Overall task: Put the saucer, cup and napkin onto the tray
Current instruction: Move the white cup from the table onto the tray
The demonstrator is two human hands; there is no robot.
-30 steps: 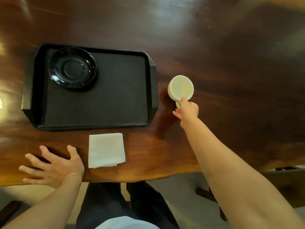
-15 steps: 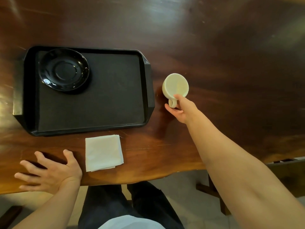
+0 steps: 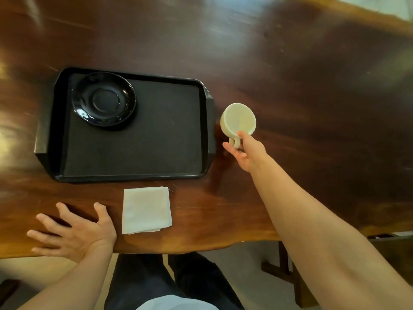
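Observation:
A black tray (image 3: 156,142) lies on the dark wooden table, with a black saucer (image 3: 104,101) in its far left corner. Just right of the tray's right edge is a cream cup (image 3: 238,119), tilted toward me so its inside shows. My right hand (image 3: 248,151) grips the cup by its handle. A folded white napkin (image 3: 146,210) lies on the table in front of the tray. My left hand (image 3: 73,231) rests flat on the table left of the napkin, fingers spread, holding nothing.
The wooden table (image 3: 290,86) stretches far and right with a bare glossy surface. Its wavy near edge runs just beyond my lap. A table leg (image 3: 283,260) shows below the edge at the right.
My right hand has closed on the cup's handle and the cup has tipped and shifted a little toward the tray. The left hand has stayed put.

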